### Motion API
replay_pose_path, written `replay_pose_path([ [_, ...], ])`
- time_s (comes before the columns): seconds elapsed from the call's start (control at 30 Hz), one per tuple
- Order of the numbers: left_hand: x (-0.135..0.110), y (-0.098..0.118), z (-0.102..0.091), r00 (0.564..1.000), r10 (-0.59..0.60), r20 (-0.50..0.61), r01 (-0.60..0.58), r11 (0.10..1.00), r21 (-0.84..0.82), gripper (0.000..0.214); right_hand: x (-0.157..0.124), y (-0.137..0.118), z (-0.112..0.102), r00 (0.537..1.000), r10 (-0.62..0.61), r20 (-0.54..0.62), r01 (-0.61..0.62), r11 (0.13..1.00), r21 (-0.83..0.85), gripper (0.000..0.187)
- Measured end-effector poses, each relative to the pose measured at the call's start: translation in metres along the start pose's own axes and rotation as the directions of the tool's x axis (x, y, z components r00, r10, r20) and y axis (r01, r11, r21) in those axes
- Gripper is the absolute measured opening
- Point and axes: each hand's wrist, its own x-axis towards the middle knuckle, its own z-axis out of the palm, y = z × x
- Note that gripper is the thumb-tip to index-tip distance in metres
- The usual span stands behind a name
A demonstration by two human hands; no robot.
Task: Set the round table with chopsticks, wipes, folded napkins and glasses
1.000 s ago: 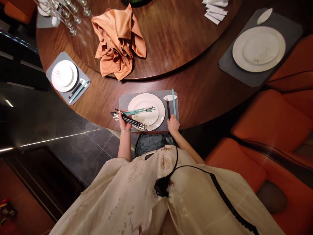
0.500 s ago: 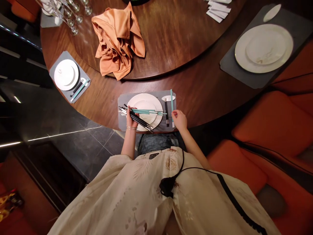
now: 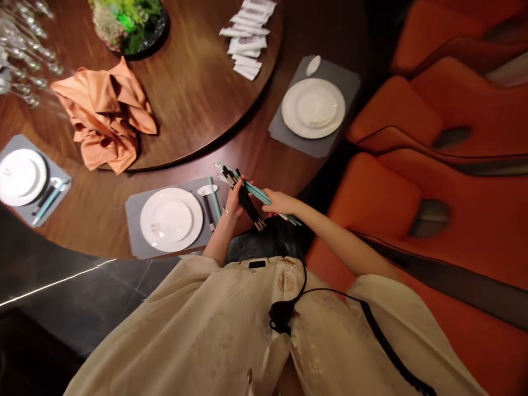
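Note:
My left hand [image 3: 236, 199] is closed round a bundle of black and teal chopsticks [image 3: 243, 192], held above the table edge to the right of the nearest place setting. My right hand [image 3: 277, 202] pinches the teal chopsticks of that bundle near their lower ends. The nearest grey placemat [image 3: 134, 206] carries a white plate [image 3: 171, 219], a white chopstick rest [image 3: 204, 190] and a black and a teal chopstick [image 3: 213, 201] laid on its right side.
A second grey mat with a white plate [image 3: 313, 107] and a white rest [image 3: 313, 65] lies farther right. A third setting [image 3: 22, 177] is at the left. An orange napkin [image 3: 105, 113], packets [image 3: 247, 41], glasses [image 3: 25, 66] and a plant [image 3: 126, 22] sit on the turntable. Orange chairs [image 3: 412, 192] stand at the right.
I have turned and shifted right along the table. The chopstick bundle has left the near plate and moved right. My right hand left the laid pair and now grips the bundle.

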Motion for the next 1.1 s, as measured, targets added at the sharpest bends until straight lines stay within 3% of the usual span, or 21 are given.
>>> replay_pose_path([
  [0.13, 0.016, -0.062, 0.071, 0.99, -0.101, 0.099, 0.101, 0.995, 0.004, 0.02, -0.031, 0.054, -0.055, 0.998, 0.058, -0.023, -0.05, 0.964, 0.263, 0.019],
  [0.23, 0.025, -0.096, 0.116, 0.973, -0.15, 0.176, 0.145, 0.989, 0.036, 0.024, -0.046, 0.084, -0.091, 0.997, 0.076, -0.019, -0.057, 0.866, 0.497, 0.017],
  [0.3, 0.033, -0.114, 0.139, 0.969, -0.158, 0.191, 0.15, 0.987, 0.059, 0.026, -0.048, 0.098, -0.112, 0.993, 0.111, -0.029, -0.076, 0.824, 0.562, 0.018],
  [0.4, 0.052, -0.134, 0.166, 0.976, -0.143, 0.166, 0.129, 0.987, 0.09, 0.03, -0.043, 0.115, -0.142, 0.994, 0.106, 0.042, -0.111, 0.815, 0.569, 0.019],
  [0.53, 0.087, -0.148, 0.197, 0.989, -0.135, 0.061, 0.119, 0.968, 0.221, 0.036, -0.024, 0.135, -0.187, 0.984, 0.074, 0.159, -0.14, 0.88, 0.454, 0.024],
  [0.7, 0.143, -0.154, 0.25, 0.997, -0.076, 0.023, 0.068, 0.971, 0.23, 0.041, 0.002, 0.151, -0.273, 0.989, 0.065, 0.131, -0.108, 0.93, 0.351, 0.023],
  [0.8, 0.173, -0.154, 0.285, 0.997, -0.066, 0.036, 0.057, 0.975, 0.217, 0.038, 0.014, 0.153, -0.339, 0.997, 0.053, 0.052, -0.066, 0.953, 0.295, 0.019],
  [0.9, 0.193, -0.154, 0.314, 0.998, -0.049, 0.042, 0.036, 0.964, 0.262, 0.033, 0.035, 0.14, -0.398, 0.987, 0.054, -0.152, -0.015, 0.969, 0.247, 0.026],
  [0.97, 0.2, -0.154, 0.329, 0.999, -0.031, 0.036, 0.019, 0.959, 0.284, 0.03, 0.06, 0.121, -0.427, 0.976, 0.009, -0.216, 0.037, 0.978, 0.207, 0.03],
  [1.1, 0.209, -0.157, 0.354, 1.0, 0.013, 0.015, -0.016, 0.961, 0.276, 0.024, 0.121, 0.07, -0.464, 0.986, -0.059, -0.158, 0.075, 0.992, 0.097, 0.034],
])
